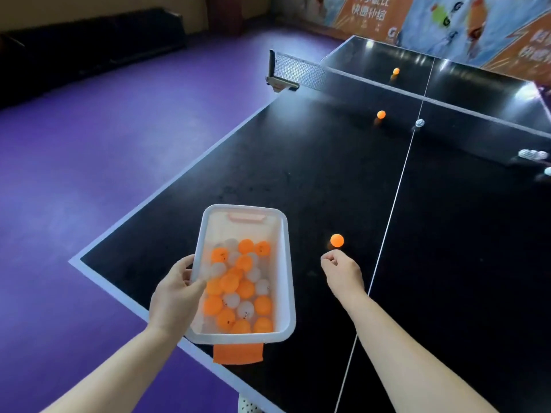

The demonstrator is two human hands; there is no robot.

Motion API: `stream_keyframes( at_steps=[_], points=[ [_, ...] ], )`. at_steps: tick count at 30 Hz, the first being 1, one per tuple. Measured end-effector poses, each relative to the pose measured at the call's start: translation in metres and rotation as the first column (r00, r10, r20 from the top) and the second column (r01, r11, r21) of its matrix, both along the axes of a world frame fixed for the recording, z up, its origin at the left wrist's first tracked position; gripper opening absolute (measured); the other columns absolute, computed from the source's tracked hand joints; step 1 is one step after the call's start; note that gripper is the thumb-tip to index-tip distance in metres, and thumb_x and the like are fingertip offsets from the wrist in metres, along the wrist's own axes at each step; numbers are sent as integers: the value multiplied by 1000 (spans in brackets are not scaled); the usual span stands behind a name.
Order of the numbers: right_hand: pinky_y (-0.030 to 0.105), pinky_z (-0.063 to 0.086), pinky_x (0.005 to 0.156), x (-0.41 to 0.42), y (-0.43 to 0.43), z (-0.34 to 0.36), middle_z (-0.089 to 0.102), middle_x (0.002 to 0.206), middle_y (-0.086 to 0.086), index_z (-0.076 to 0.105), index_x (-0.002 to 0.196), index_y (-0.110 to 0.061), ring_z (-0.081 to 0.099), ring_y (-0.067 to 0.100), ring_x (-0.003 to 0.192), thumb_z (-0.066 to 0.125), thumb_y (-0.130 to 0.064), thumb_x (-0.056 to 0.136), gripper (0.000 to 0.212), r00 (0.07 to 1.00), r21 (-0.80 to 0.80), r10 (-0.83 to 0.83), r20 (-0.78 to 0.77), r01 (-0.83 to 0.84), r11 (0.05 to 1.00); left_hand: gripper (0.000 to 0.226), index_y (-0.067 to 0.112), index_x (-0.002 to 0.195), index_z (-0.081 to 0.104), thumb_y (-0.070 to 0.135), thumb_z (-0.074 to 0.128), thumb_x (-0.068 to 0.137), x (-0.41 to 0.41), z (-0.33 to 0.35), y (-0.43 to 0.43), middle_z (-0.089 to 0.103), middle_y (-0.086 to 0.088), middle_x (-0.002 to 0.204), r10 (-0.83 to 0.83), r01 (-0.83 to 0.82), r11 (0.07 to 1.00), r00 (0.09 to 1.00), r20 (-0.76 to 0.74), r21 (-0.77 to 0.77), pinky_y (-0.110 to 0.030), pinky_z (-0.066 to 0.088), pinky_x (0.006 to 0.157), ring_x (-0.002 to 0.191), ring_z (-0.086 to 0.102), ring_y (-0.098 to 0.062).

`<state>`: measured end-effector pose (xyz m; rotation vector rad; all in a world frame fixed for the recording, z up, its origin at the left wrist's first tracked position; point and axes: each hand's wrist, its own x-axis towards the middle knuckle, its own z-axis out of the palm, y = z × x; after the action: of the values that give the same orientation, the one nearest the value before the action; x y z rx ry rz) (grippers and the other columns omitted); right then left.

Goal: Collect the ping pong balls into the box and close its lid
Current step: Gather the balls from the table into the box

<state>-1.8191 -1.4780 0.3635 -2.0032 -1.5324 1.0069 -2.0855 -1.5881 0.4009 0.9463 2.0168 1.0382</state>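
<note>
While our left hand [176, 296] grips the long left wall of the translucent white rectangular plastic box [285, 263], thumb hooked inside and fingers outside, we list the item as roughly half filled with a mixed heap of orange and white ping pong balls [238, 287], lidless, with an orange latch tab [238, 353] hanging off its near end over the table's edge; no lid is in view. Handling, as we judge it: balls very light, hard-shelled, smooth, quick to roll or bounce off at a nudge, best pinched between fingertips from above; box thin-walled and a little flexible, light even when loaded, best held at the rim. Our right hand [340, 271] hovers loosely curled, knuckles up, holding nothing that we can see, just short of the nearest loose orange ball [337, 240], which sits just right of the box. Further stock still uncollected: one orange ball [381, 114] and one white ball [420, 122] close to the net, another orange ball [396, 71] beyond it, and a cluster of white balls [533, 155] at the right edge. Surface: glossy black table-tennis table [298, 174] with white border and centre line, hard and slick, offering no check to a rolling ball. Black net [301, 71] clamped across it. Room: purple sport floor [89, 159], dark bench along the far left wall, printed orange and blue banners [447, 22] behind.
</note>
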Motion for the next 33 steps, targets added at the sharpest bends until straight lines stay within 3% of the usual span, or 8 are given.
stream_keyframes(
  at_steps=[5,11,14,19,22,26,29,33],
  points=[
    [34,49,75,17,88,-25,52,114,4,60,111,-24,54,26,98,44,-19,90,27,962,-85,80,261,-60,995,37,27,125,54,25,61,88,-4,-6,46,65,10,94,28,-27,999,999,20,-28,-24,48,60,84,62,-11],
    [42,43,97,9,134,-54,15,155,5,33,144,-30,26,27,135,44,-13,92,56,858,-252,263,442,-163,954,37,29,124,54,22,61,88,-21,-10,77,65,13,96,51,-49,995,998,27,-83,-22,49,64,87,63,-9],
    [41,42,97,1,138,-67,4,159,4,24,147,-30,18,27,140,40,-7,91,63,793,-384,386,470,-210,899,38,30,124,54,22,61,87,-28,-16,89,66,11,97,54,-51,993,998,33,-105,-27,52,68,88,64,-11],
    [34,46,86,-5,117,-82,36,137,3,40,139,-26,38,24,120,37,3,88,58,803,-297,276,528,-130,946,38,31,123,55,22,62,87,-40,-27,97,66,10,98,55,-45,991,996,73,-129,-30,54,71,89,64,-11],
    [35,48,79,-26,111,-69,53,122,5,48,132,-24,52,25,103,43,-15,91,43,925,-183,128,357,-65,981,37,31,123,55,21,62,88,-54,-29,97,66,10,99,51,-38,991,993,107,-125,-33,56,73,91,64,-12],
    [36,53,79,-96,104,-14,61,97,-4,52,123,-26,62,23,89,55,-30,87,37,990,69,-76,-120,85,994,38,30,123,54,17,61,88,-86,-29,90,65,10,101,63,-51,994,990,126,-102,-36,56,77,93,63,-13],
    [29,52,76,-170,90,30,58,97,-11,54,116,-27,62,18,86,62,-25,85,32,954,211,82,-289,-20,977,38,30,123,55,17,61,87,-122,-27,81,65,12,100,77,-67,994,990,121,-87,-41,56,81,94,63,-13],
    [32,56,74,-273,69,55,63,98,-8,58,107,-29,62,14,80,66,-30,82,26,918,256,281,-279,-210,943,36,34,121,56,23,59,87,-194,-20,64,68,14,97,93,-88,995,989,115,-50,-41,57,77,91,64,-11]
  ],
)
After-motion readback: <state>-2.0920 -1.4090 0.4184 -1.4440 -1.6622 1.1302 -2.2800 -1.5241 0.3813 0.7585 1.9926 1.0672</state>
